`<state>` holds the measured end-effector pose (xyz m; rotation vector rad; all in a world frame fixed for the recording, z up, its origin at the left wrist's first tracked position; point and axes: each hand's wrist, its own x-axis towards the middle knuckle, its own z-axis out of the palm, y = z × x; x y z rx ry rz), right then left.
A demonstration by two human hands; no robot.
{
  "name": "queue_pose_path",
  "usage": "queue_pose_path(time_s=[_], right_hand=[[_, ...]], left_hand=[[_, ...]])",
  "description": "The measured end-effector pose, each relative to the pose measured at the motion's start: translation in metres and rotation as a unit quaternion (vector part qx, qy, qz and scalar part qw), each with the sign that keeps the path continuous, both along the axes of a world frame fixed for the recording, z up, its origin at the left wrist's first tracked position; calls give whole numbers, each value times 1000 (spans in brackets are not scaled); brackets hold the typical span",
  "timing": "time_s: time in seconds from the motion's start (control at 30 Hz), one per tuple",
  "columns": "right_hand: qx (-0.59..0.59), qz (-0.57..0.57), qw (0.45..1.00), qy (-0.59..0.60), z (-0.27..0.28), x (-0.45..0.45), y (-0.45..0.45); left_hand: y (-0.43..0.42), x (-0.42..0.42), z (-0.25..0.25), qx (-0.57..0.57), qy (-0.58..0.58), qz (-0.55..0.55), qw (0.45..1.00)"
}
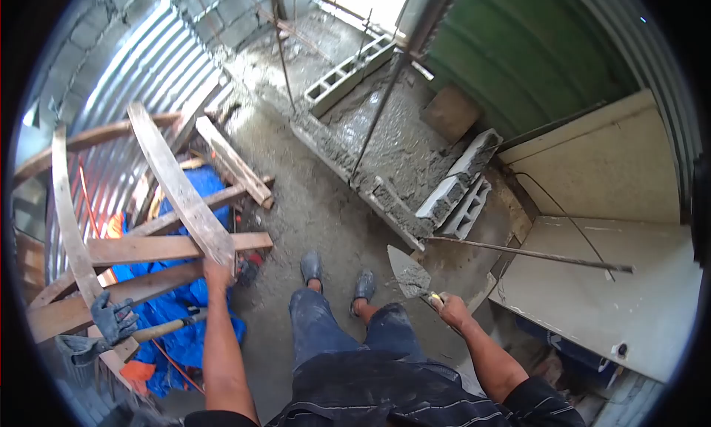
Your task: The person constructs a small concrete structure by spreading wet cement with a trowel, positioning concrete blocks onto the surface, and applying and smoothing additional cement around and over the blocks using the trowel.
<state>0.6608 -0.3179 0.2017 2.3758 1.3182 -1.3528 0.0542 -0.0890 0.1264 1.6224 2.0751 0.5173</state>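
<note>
My right hand (452, 311) is closed around the handle of a pointed trowel (404, 271), whose blade carries a dab of wet mortar. The trowel is held over the floor, just short of a low block edge. On the other side, my left hand (218, 273) grips the lower end of a long, worn wooden plank (178, 182). This plank slants up and away across other timber, including a brown beam (148, 248) right beside the hand. Part of my left fingers is hidden at the plank's end.
Hollow concrete blocks (455, 186) border a bed of wet mortar (378, 119) with upright steel bars. A blue tarp (167, 308), gloves (112, 316) and a wooden-handled tool (167, 326) lie left. At right, a bar (533, 254) juts toward a pale board (592, 294).
</note>
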Motion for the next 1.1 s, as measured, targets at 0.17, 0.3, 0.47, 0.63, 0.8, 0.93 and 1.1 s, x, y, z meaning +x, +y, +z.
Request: queue_pose_path(time_s=[0.17,0.3,0.47,0.63,0.8,0.93,1.1], right_hand=[[58,-51,996,39,47,21,-10],[119,-105,984,75,46,40,-14],[185,-140,969,86,57,37,-20],[140,-236,944,181,81,14,-15],[123,-260,945,158,85,-2,8],[121,-268,945,143,92,-13,37],[119,-309,938,108,113,-22,86]], left_hand=[[-76,60,33,-301,-32,-50,952],[-134,83,26,-335,30,-106,936],[-157,90,25,-428,44,-167,887],[-110,88,29,-416,44,-161,894],[-42,87,24,-349,25,-137,927],[18,92,22,-382,31,-170,908],[82,125,40,-329,-33,-198,923]])
